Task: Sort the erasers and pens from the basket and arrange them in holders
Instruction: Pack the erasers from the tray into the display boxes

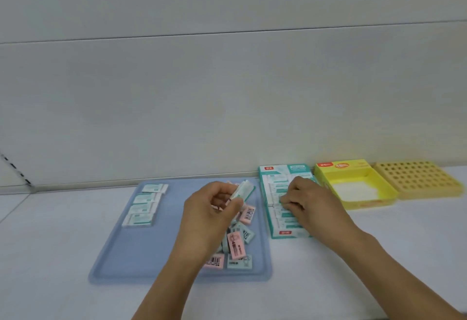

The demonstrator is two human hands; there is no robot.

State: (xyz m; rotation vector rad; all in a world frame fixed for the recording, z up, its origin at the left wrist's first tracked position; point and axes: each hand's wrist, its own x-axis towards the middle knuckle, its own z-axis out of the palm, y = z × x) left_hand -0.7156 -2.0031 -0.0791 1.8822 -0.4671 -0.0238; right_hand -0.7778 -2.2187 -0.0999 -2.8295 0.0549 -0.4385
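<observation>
Left hand [214, 206] gripped a white-and-teal eraser [243, 189] above the blue tray [121, 251]; right hand [303, 199], fingers curled, pressed erasers into the teal holder [275, 228]. Sorting continued; next, seating the held eraser.

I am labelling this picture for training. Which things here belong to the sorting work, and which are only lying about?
Belong to the work:
- left hand, holding a white-and-teal eraser
- right hand, fingers down in the teal eraser box
- pink and teal erasers piled on the blue tray
- row of white erasers
- yellow box
- yellow holed holder

Lying about:
- nothing that I can see
</observation>
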